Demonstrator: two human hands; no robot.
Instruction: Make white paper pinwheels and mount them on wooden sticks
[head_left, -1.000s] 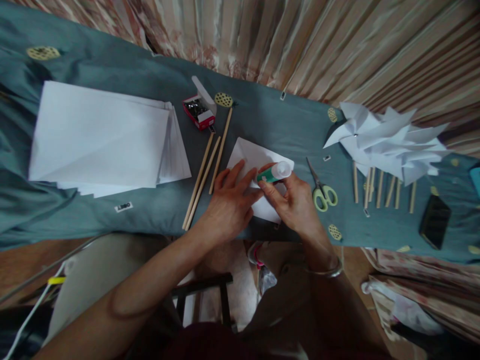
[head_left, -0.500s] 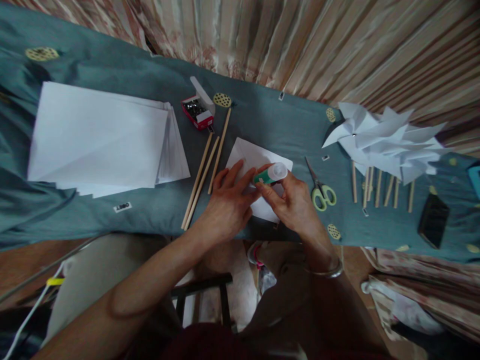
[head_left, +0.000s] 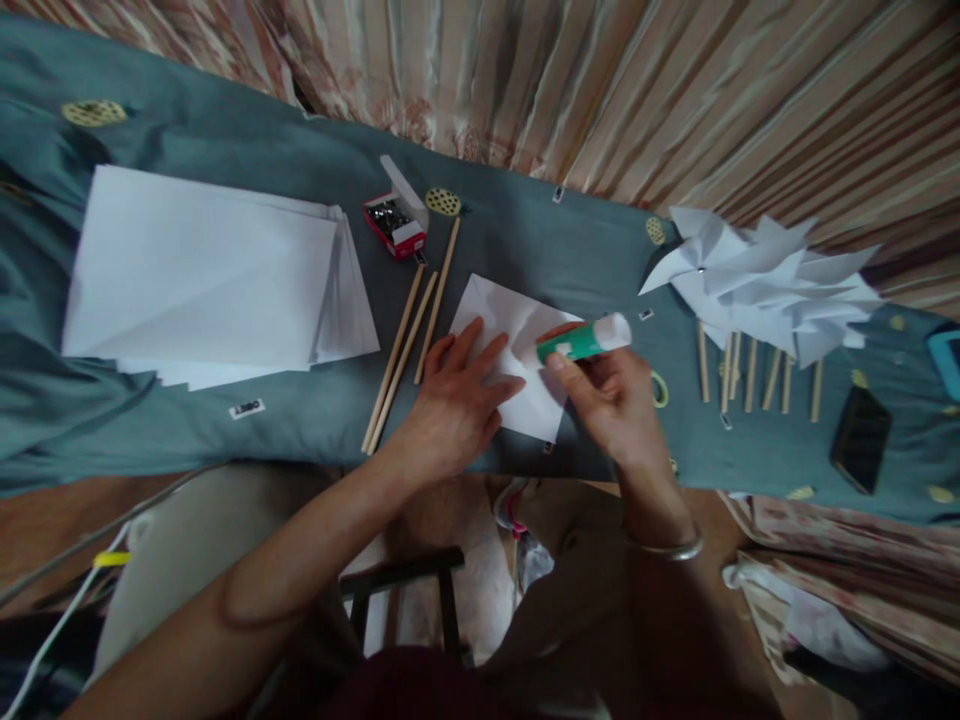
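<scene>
A square sheet of white paper lies on the cloth in front of me. Across its left side my left hand rests with fingers spread, pressing on the paper. My right hand grips a green and white glue stick, tilted, its left end close over the paper; whether it touches I cannot tell. Behind my right hand the scissors show only part of a pale green handle. Left of the paper lie three wooden sticks.
A stack of white paper covers the left side. An opened red box of metal pins stands at the back. White paper pinwheels on sticks lie at the right, with a black phone nearby. Teal cloth covers the table.
My right hand has moved right with the glue stick, which now lies more sideways. It covers most of the scissors. My left hand stays on the paper.
</scene>
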